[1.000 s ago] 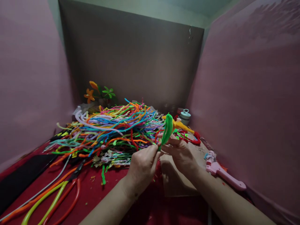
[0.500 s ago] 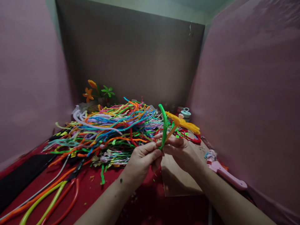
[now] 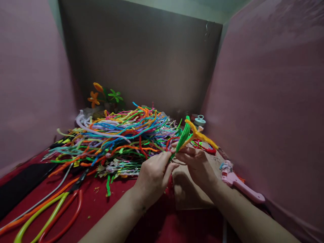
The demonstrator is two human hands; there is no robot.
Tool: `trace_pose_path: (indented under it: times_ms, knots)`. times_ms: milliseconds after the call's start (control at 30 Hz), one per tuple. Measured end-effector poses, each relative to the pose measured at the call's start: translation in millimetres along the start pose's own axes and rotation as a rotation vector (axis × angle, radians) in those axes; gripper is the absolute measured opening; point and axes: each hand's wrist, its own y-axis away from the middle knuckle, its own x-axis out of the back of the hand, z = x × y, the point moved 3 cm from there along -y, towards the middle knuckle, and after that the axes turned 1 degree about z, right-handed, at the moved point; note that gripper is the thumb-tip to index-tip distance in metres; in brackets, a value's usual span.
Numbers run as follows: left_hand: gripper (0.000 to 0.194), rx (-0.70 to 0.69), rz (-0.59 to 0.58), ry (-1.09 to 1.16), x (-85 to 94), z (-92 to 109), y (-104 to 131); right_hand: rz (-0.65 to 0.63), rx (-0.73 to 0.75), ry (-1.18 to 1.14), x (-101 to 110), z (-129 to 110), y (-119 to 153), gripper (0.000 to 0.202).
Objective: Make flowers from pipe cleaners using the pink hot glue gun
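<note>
My left hand [image 3: 155,171] is closed at the base of a green pipe cleaner leaf [image 3: 183,135], its back turned up and the fingertips partly hidden. The leaf leans up and to the right. Beside it, my right hand [image 3: 196,163] pinches the stem of an orange-yellow pipe cleaner flower [image 3: 198,135], just where leaf and stem come together. The flower tilts right, with a pale tip at its centre. Whether the leaf is wound onto the stem, I cannot tell.
A large heap of colourful pipe cleaners [image 3: 121,130] lies ahead on the red cloth [image 3: 93,206]. Scissors with yellow and red handles [image 3: 57,212] are at left. A brown board [image 3: 189,192] lies under my right hand; a pink glue gun [image 3: 243,185] is at right. Finished flowers [image 3: 95,98] stand behind.
My left hand has rolled over so its back faces up more. The leaf now leans further right, and the flower has turned, showing its petals more edge-on.
</note>
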Motion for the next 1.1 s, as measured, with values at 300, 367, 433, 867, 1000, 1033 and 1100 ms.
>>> trace_pose_path:
  times_ms: [300,367,433,867,1000,1033,1100]
  knots:
    - [0.025,0.344,-0.072,0.478,-1.3,-2.1,-0.9,-0.131,-0.026,-0.047,0.3,2.3,-1.2,0.015]
    - [0.026,0.427,-0.124,0.655,-3.9,-1.3,-0.5,-0.176,-0.021,-0.068,2.0,0.5,-1.1,0.016]
    - [0.021,0.499,-0.176,0.812,-7.7,-2.4,1.6,-0.210,-0.011,-0.061,2.7,-2.6,-0.2,0.017]
    - [0.016,0.036,0.030,0.133,-0.9,2.9,2.8,0.024,0.006,-0.108,0.3,1.1,3.9,0.015]
    - [0.014,0.062,0.033,0.121,-1.5,0.9,4.1,-0.003,0.023,-0.086,-0.3,1.3,4.3,0.015]
    - [0.017,0.113,0.015,0.173,-1.5,1.0,3.3,-0.036,0.027,-0.079,0.1,1.3,4.1,0.016]
    - [0.025,0.228,-0.044,0.305,-2.1,2.4,1.4,-0.099,0.026,-0.070,1.9,1.5,3.5,0.016]
